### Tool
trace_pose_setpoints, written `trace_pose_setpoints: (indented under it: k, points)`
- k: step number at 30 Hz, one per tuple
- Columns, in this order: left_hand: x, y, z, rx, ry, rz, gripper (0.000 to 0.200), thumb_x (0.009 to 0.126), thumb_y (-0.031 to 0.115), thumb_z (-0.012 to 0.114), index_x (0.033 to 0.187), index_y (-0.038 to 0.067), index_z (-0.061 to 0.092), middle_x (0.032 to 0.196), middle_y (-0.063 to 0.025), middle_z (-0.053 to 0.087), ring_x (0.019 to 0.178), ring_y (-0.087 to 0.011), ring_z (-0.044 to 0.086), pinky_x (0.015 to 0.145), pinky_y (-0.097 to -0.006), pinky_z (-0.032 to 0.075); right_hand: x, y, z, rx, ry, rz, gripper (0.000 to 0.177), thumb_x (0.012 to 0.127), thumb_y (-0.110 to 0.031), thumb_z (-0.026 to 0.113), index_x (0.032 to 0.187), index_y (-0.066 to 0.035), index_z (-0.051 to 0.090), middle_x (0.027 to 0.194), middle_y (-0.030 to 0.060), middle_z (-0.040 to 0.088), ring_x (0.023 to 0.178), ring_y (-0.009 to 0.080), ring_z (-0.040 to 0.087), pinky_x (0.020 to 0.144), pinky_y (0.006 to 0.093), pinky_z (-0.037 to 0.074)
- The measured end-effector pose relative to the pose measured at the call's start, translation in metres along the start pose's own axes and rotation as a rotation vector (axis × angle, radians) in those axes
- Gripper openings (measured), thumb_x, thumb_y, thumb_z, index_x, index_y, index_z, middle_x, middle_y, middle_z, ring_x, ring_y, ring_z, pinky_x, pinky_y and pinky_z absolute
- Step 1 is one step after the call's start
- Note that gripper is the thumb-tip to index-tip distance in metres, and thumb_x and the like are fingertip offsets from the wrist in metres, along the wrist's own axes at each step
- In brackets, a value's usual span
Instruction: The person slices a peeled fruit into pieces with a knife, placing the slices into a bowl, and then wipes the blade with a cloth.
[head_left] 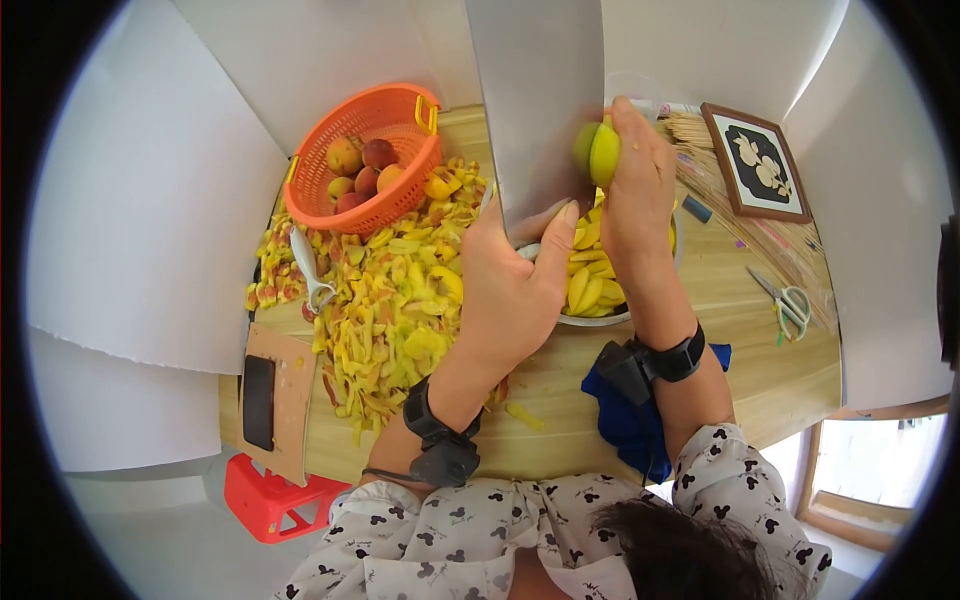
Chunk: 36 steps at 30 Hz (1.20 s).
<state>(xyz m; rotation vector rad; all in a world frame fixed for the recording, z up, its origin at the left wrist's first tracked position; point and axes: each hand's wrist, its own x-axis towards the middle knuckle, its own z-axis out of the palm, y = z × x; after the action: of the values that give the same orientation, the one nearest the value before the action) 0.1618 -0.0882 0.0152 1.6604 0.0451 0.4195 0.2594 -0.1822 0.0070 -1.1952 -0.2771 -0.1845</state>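
Note:
My left hand (515, 290) is closed on the lower end of a wide, flat metal blade (540, 100) that stands upright in front of me, its thumb lying along the bottom edge. Whether the blade has a handle is hidden. To its right, my right hand (640, 185) grips a peeled yellow-green fruit (604, 155), which looks like a peach, close to the blade; its reflection shows in the metal. Beneath both hands, a metal bowl (602, 321) holds yellow fruit slices (590, 285). My left hand partly covers the bowl.
Left of the bowl spreads a heap of peelings (400, 300) with a white peeler (308, 265). Behind sits an orange basket (425, 160) of unpeeled peaches (345, 157). A phone (259, 403) lies front left; scissors (790, 305), wooden sticks (745, 210) and a framed picture (757, 165) lie right.

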Motion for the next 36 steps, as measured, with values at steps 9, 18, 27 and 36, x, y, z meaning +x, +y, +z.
trace_pose_setpoints:
  k: [9, 18, 27, 36]
  points:
    - [0.000, -0.002, -0.002, -0.007, 0.019, 0.049, 0.016, 0.090, 0.010, 0.062, 0.093, -0.005, 0.058, 0.063, -0.0033, 0.058, 0.051, -0.0086, 0.051, 0.048, -0.0246, 0.039, -0.002, -0.002, 0.003, 0.062, 0.031, 0.012, 0.028, 0.097, -0.027, 0.052, 0.082, -0.005, 0.059, 0.074, -0.0036, 0.053, 0.067, 0.0044, 0.046, 0.059, 0.0217, 0.037]
    - [-0.007, 0.035, -0.024, -0.080, -0.068, -0.056, 0.014, 0.090, 0.011, 0.063, 0.089, -0.002, 0.058, 0.057, 0.0009, 0.052, 0.042, -0.0043, 0.042, 0.039, -0.0221, 0.032, 0.004, -0.023, -0.011, -0.101, -0.289, -0.109, 0.033, 0.098, -0.032, 0.049, 0.079, -0.006, 0.056, 0.066, -0.0020, 0.051, 0.056, 0.0042, 0.044, 0.049, 0.0227, 0.037]
    - [-0.021, 0.050, -0.031, -0.072, 0.050, 0.011, 0.015, 0.090, 0.009, 0.062, 0.097, -0.005, 0.060, 0.059, 0.0005, 0.055, 0.045, -0.0041, 0.047, 0.041, -0.0228, 0.036, 0.015, -0.017, -0.012, 0.211, -0.193, 0.134, 0.042, 0.099, -0.042, 0.042, 0.086, -0.004, 0.056, 0.064, 0.0064, 0.055, 0.050, 0.0133, 0.052, 0.047, 0.0253, 0.040]
    - [-0.020, 0.031, -0.010, -0.004, 0.091, 0.183, 0.016, 0.091, 0.006, 0.063, 0.097, -0.009, 0.064, 0.063, -0.0024, 0.057, 0.044, -0.0054, 0.044, 0.040, -0.0213, 0.033, -0.006, -0.034, 0.005, 0.007, -0.081, 0.029, 0.046, 0.099, -0.046, 0.043, 0.089, -0.004, 0.059, 0.067, 0.0037, 0.055, 0.054, 0.0111, 0.052, 0.049, 0.0246, 0.040]
